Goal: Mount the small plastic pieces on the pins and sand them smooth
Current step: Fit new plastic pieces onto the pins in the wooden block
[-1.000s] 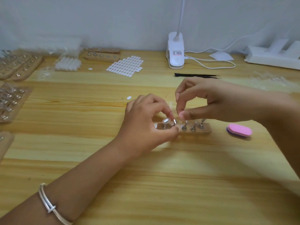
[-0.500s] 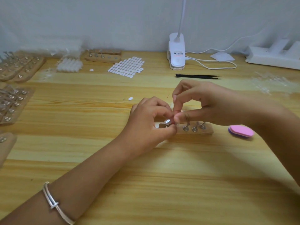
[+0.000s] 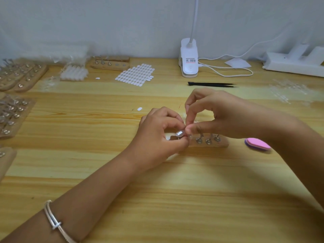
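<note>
While it sits between both sets of fingertips, the small plastic piece (image 3: 180, 133) looks featherlight, glossy and slippery, a pale oval best taken by its edges and pressed gently, since it could easily flick away. From the left, the left hand (image 3: 157, 135) has thumb and forefinger closed around the pin under the piece, at the left end of the wooden pin block (image 3: 222, 143). Just right of it, the right hand (image 3: 215, 118) pinches its thumb and forefinger together against the piece. Further right lies the pink sanding block (image 3: 257, 144), untouched.
</note>
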A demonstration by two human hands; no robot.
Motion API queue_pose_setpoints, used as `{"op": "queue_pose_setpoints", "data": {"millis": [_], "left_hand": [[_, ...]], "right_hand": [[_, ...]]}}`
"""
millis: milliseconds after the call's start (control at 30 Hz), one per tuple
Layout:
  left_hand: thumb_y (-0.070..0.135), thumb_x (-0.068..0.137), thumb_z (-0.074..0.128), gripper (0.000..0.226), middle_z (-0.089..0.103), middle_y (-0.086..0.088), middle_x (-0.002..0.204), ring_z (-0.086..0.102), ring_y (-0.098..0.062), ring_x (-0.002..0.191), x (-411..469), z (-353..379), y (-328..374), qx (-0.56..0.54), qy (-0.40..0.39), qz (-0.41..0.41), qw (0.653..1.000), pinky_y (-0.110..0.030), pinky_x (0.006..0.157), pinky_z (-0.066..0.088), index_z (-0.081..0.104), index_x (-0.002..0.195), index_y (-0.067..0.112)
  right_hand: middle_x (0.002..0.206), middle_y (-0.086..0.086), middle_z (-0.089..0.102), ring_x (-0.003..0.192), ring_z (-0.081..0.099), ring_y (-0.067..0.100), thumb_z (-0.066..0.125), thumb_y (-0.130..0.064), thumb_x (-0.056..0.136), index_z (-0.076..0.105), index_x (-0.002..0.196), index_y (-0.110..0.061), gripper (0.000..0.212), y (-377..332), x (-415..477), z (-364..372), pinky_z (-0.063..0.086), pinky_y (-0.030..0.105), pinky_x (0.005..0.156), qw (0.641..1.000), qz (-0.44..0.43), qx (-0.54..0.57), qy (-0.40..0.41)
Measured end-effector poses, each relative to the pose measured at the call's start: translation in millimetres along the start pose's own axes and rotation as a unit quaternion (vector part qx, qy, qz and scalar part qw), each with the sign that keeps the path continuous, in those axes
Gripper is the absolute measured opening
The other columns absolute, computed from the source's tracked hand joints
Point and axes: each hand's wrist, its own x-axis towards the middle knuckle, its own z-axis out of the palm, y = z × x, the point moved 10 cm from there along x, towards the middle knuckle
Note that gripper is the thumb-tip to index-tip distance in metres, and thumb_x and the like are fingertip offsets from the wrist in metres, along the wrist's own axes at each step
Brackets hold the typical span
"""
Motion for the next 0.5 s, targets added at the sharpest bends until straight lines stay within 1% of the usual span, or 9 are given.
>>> {"op": "queue_pose_setpoints", "data": {"millis": [67,167,200,233,300,333,400,500], "left_hand": [[0.025,0.072,0.081,0.008,0.06,0.015,0.095,0.052,-0.009,0.105,0,0,-1,-0.002,0.001,-0.005,1.0,-0.049,0.1,0.037,0.075,0.077,0.022],[0.025,0.071,0.08,0.008,0.059,0.015,0.095,0.051,-0.01,0.106,0,0,-1,0.001,0.003,-0.005,1.0,-0.048,0.101,0.036,0.075,0.076,0.024],[0.024,0.071,0.081,0.008,0.058,0.015,0.095,0.051,-0.01,0.106,0,0,-1,0.002,0.003,-0.006,1.0,-0.047,0.101,0.036,0.075,0.076,0.025],[0.023,0.072,0.082,0.009,0.058,0.015,0.095,0.051,-0.01,0.106,0,0,-1,0.001,0.002,-0.007,1.0,-0.047,0.101,0.036,0.074,0.076,0.026],[0.025,0.072,0.082,0.009,0.059,0.015,0.095,0.051,-0.009,0.106,-1,0,-1,-0.002,0.001,-0.008,1.0,-0.047,0.102,0.036,0.074,0.075,0.027],[0.027,0.071,0.081,0.008,0.059,0.015,0.095,0.051,-0.008,0.107,-1,0,-1,-0.003,0.001,-0.008,1.0,-0.046,0.102,0.036,0.074,0.075,0.028],[0.026,0.071,0.08,0.008,0.059,0.014,0.096,0.051,-0.008,0.107,-1,0,-1,-0.006,0.0,-0.012,1.0,-0.045,0.102,0.036,0.074,0.075,0.028],[0.022,0.072,0.082,0.017,0.059,0.014,0.096,0.051,-0.007,0.107,0,0,-1,-0.008,-0.002,-0.012,1.0,-0.046,0.103,0.035,0.07,0.072,0.035]], "right_hand": [[0.099,-0.013,0.056,0.099,0.054,-0.001,0.069,-0.053,0.069,0.071,0.078,-0.036,0.019,3,0,1,0.04,0.018,0.087,0.999,0.016,0.036,-0.005],[0.1,-0.014,0.057,0.102,0.057,0.006,0.067,-0.058,0.065,0.07,0.076,-0.038,0.023,8,0,4,0.042,0.024,0.088,0.997,0.033,0.068,-0.012],[0.1,-0.015,0.057,0.102,0.057,0.006,0.068,-0.058,0.066,0.069,0.075,-0.039,0.022,10,0,4,0.042,0.024,0.087,0.997,0.037,0.069,-0.013],[0.101,-0.014,0.058,0.102,0.056,0.005,0.07,-0.056,0.068,0.069,0.076,-0.039,0.019,10,0,3,0.041,0.02,0.085,0.997,0.039,0.066,-0.011],[0.103,-0.012,0.06,0.099,0.056,0.001,0.077,-0.042,0.078,0.069,0.077,-0.037,0.009,10,0,0,0.036,0.009,0.078,0.998,0.039,0.048,-0.004],[0.104,-0.011,0.061,0.098,0.057,0.0,0.078,-0.034,0.081,0.069,0.078,-0.037,0.01,11,-1,-4,0.034,0.006,0.076,0.998,0.038,0.039,0.003],[0.106,-0.011,0.062,0.098,0.058,-0.001,0.08,-0.027,0.081,0.072,0.081,-0.035,0.011,9,-4,-11,0.035,0.005,0.077,0.999,0.037,0.04,0.009],[0.105,-0.015,0.062,0.103,0.058,-0.001,0.084,-0.03,0.076,0.074,0.079,-0.039,0.014,-2,-8,-11,0.039,0.009,0.085,0.998,0.024,0.05,-0.015]]}}
